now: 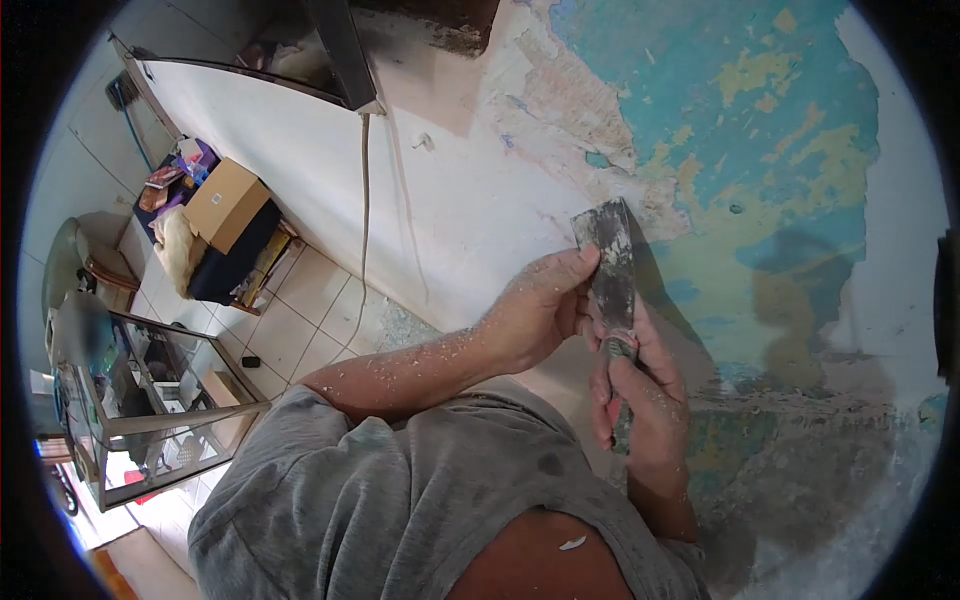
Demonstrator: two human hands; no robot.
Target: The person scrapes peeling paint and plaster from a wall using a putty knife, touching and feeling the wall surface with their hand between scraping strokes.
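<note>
My right hand (645,395) is wrapped around the handle of a putty knife (618,275), whose wide, dark blade is smeared with pale residue and points up toward the wall. My left hand (545,305) pinches the blade's left edge, thumb on its face and the other fingers curled partly out of sight behind it. Pale flakes cling to my left forearm. Behind the blade, the wall (790,220) shows patchy turquoise and yellow old paint beside rough, whitish bare plaster.
A cable (365,220) hangs down the white wall at left. Beyond it, a cardboard box (228,205) and cloth lie on a dark stand. A glass display cabinet (160,420) stands on the tiled floor (315,290). Debris lies by the wall's base.
</note>
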